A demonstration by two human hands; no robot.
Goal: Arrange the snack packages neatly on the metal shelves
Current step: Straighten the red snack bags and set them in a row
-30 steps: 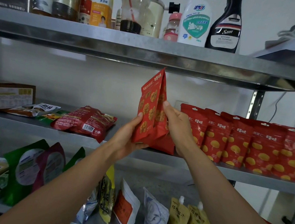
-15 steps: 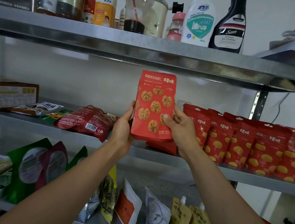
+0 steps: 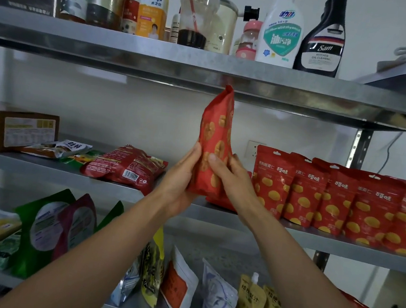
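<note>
Both hands hold a red foil snack pouch printed with round golden biscuit shapes [image 3: 214,142] upright in front of the middle metal shelf [image 3: 122,190], its narrow edge turned toward the camera and its top corner reaching up to the underside of the upper metal shelf [image 3: 157,57]. The left hand [image 3: 180,176] wraps the pouch's lower left side, fingers closed around it, and the right hand [image 3: 229,179] presses the lower right side with the thumb across the front. Behind the right hand lies a flat red packet [image 3: 219,201] on the middle shelf, and just to the right stands a row of matching red pouches with yellow ovals [image 3: 338,199], overlapping one another and leaning back. To the left on the same shelf lie a crumpled red bag with a barcode [image 3: 124,167] and a brown cardboard box [image 3: 12,129]. Bottles and a white spray bottle [image 3: 280,28] stand on the upper shelf.
</note>
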